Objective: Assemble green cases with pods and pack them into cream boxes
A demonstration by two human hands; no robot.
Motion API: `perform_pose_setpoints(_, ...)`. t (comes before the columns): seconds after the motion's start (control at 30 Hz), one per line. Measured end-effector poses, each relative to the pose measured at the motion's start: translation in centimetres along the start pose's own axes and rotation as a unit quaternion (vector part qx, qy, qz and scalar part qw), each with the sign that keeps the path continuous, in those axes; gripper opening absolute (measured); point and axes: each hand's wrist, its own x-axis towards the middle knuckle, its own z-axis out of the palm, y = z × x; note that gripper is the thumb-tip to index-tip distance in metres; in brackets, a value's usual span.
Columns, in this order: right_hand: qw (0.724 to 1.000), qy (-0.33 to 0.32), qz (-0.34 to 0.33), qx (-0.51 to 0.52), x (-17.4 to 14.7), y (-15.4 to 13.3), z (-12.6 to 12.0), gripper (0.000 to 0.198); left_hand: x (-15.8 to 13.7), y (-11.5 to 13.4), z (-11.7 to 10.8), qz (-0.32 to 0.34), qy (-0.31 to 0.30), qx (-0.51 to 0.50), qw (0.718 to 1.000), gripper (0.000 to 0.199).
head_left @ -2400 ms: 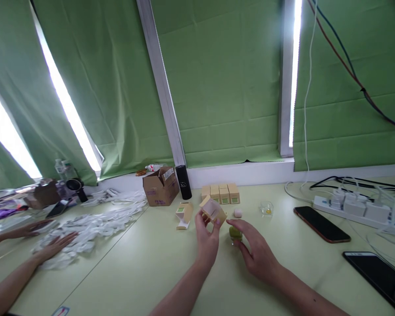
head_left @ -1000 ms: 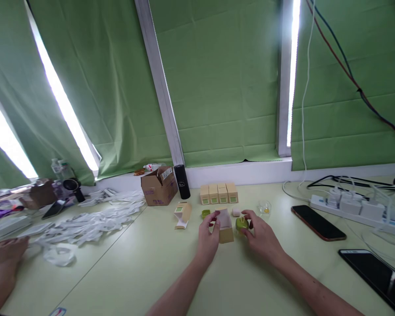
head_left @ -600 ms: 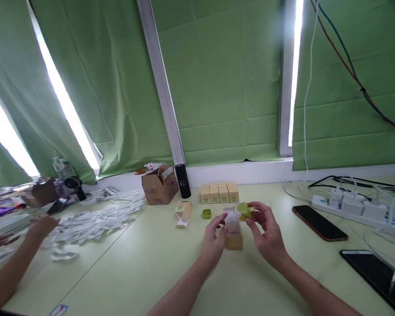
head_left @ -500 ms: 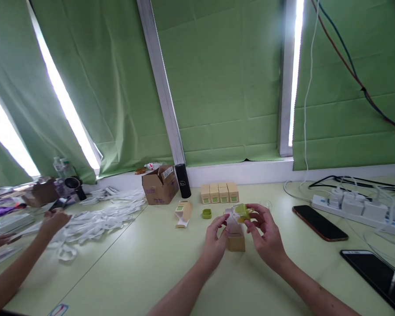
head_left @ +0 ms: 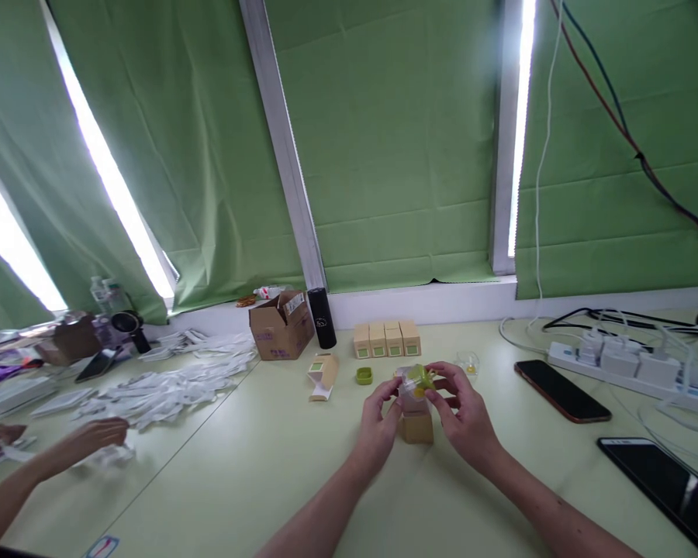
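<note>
— Jar, small and green-tinted (head_left: 417, 381): where does it sit from your feed?

— Just below centre frame, held right over the open top of a small tan box (head_left: 417, 427) standing on the pale green table (head_left: 256, 473). I see both forearms coming up from the bottom edge and meeting there. My left hand (head_left: 378, 422) is on the left side of the box, fingers curled up toward its top flap. My right hand (head_left: 465, 415) is on the other side, wrist low, fingers arched up.

— What's around it?

— Behind, toward the sill, a row of four closed tan boxes (head_left: 387, 339). Left of the hands, a loose green lid (head_left: 364, 376) and an opened carton lying tilted (head_left: 322, 376). Further back, a brown cardboard box (head_left: 281, 325) and a black cylinder (head_left: 322, 318). A small clear dish (head_left: 468, 363) is just behind my right hand. On the right, two dark phones (head_left: 561, 390) and a white power strip (head_left: 622, 364). Nothing blocks the jar except my own fingers.

— And the left edge?

— Another person's hand (head_left: 96, 434) rests by a spread of white packets (head_left: 151, 387).

— Grip?

— Right fingertips pinch the jar, thumb in front. Left fingers are half closed, touching the box and its flap; I cannot tell whether they also touch the jar.
</note>
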Motion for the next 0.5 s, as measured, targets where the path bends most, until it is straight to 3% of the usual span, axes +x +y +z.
perform_pose_setpoints(0.3, 1.0, 0.002, -0.01, -0.008, 0.6, 0.6, -0.7, 0.037, 0.4, 0.1, -0.2, -0.066, 0.014, -0.055, 0.996, 0.045)
perform_pose_setpoints(0.5, 1.0, 0.014, -0.002, 0.011, 0.8, 1.1, -0.8, 0.043, 0.6, 0.3, 0.0, -0.07, 0.025, -0.058, 0.996, 0.05)
